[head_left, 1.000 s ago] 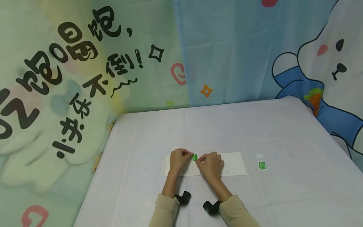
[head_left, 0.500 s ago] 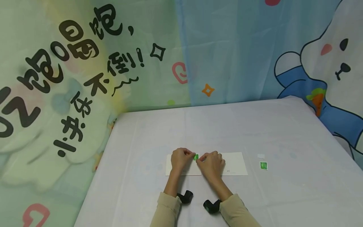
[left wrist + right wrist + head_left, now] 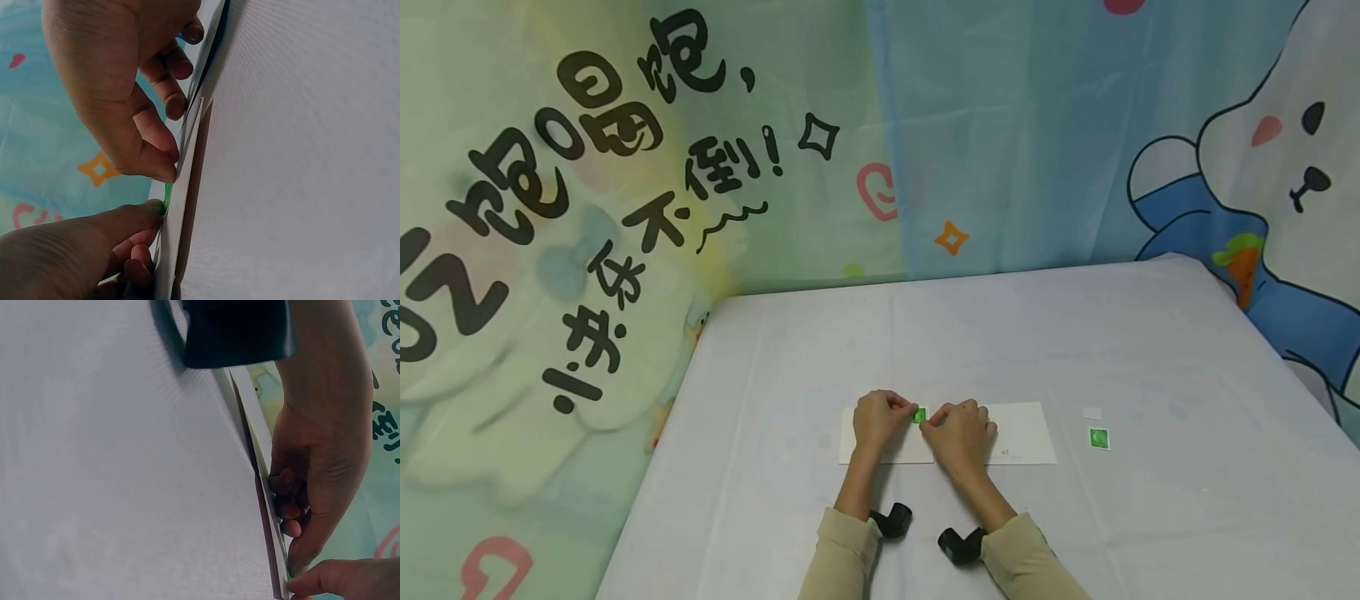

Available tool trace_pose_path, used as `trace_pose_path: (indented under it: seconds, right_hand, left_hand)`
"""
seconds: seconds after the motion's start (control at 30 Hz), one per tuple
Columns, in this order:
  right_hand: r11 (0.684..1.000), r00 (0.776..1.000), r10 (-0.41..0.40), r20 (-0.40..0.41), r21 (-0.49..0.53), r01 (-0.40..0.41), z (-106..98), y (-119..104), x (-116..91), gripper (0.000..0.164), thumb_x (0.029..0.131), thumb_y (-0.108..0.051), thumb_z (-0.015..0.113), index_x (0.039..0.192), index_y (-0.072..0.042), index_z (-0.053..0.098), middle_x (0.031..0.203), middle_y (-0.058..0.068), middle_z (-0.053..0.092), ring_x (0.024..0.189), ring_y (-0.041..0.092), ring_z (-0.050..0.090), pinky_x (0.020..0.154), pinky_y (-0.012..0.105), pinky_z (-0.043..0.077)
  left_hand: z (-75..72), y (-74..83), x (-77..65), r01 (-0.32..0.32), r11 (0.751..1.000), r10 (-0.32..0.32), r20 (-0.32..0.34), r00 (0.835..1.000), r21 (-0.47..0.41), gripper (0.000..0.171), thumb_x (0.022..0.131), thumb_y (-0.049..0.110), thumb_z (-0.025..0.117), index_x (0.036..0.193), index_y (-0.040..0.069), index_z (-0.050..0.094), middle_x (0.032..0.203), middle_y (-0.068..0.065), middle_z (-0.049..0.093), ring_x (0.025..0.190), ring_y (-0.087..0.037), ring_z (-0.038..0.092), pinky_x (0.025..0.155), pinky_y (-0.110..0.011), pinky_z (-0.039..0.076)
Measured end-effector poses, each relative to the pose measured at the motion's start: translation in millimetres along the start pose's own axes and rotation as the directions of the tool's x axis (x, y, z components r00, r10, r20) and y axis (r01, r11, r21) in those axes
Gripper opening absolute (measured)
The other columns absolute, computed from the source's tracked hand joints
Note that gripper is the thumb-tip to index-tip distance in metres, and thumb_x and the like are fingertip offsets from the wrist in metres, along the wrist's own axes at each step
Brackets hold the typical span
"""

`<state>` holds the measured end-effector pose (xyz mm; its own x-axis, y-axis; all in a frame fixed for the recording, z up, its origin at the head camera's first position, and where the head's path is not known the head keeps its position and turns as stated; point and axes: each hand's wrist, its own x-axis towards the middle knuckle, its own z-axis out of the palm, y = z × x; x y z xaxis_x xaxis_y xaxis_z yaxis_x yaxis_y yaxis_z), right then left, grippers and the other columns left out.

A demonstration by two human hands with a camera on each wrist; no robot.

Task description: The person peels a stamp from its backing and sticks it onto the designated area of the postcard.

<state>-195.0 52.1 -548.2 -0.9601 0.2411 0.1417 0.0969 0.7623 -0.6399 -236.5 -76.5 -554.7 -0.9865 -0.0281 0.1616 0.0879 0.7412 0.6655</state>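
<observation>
A small green stamp (image 3: 920, 414) lies at the upper right corner of the left white card (image 3: 846, 435). My left hand (image 3: 877, 422) pinches the stamp's left side between thumb and fingertip. My right hand (image 3: 961, 433) holds its lower right edge the same way, resting over the right white card (image 3: 1028, 435). Only a sliver of green stamp (image 3: 167, 195) shows between the fingertips in the left wrist view. In the right wrist view the fingers hide most of it. Both cards lie side by side, their near edges slightly raised off the cloth.
A second green stamp (image 3: 1099, 439) lies on the white tablecloth (image 3: 1180, 500) to the right, with a small pale paper square (image 3: 1092, 413) just behind it. A printed curtain (image 3: 1015, 125) hangs beyond the table. Black cameras (image 3: 892, 522) sit at both wrists.
The whole head view has shifted slightly. Both hands stay at the stamp, with barely any movement of the fingers.
</observation>
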Motion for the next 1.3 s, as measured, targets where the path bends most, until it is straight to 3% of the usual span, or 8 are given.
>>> trace_pose_path:
  seconds: [0.7,1.07,1.3]
  right_hand:
    - [1.000,1.000,-0.016,0.011,0.000,0.016,-2.8,1.1,-2.1,0.016,0.072,-0.025,0.073,0.064,-0.014,0.063,0.085,0.012,0.055,0.087,0.033,0.047,0.076,0.049,0.030]
    - [0.999,0.999,-0.041,0.001,0.005,0.041,-4.7,-1.7,-0.6,0.016,0.074,-0.022,0.074,0.066,-0.012,0.064,0.082,0.011,0.054,0.085,0.032,0.047,0.074,0.047,0.031]
    - [0.999,0.999,-0.039,0.025,-0.005,0.039,-4.7,-0.9,0.2,0.017,0.074,-0.022,0.075,0.067,-0.012,0.064,0.082,0.011,0.053,0.085,0.031,0.047,0.074,0.047,0.031]
  left_hand:
    - [-0.5,4.2,-1.4,0.016,0.999,-0.016,-0.001,1.000,0.033,0.018,0.073,0.028,0.077,0.065,0.013,0.070,0.054,0.008,0.052,0.048,-0.005,0.042,0.045,-0.021,0.033]
    - [-4.8,5.1,1.7,0.044,0.999,-0.046,0.080,0.996,0.020,0.016,0.077,0.024,0.074,0.069,0.011,0.071,0.054,0.007,0.053,0.047,-0.005,0.042,0.045,-0.021,0.033]
    - [-4.5,2.8,1.1,0.042,0.999,-0.042,0.082,0.996,0.010,0.019,0.077,0.029,0.074,0.071,0.011,0.071,0.056,0.008,0.053,0.049,-0.005,0.042,0.047,-0.020,0.034]
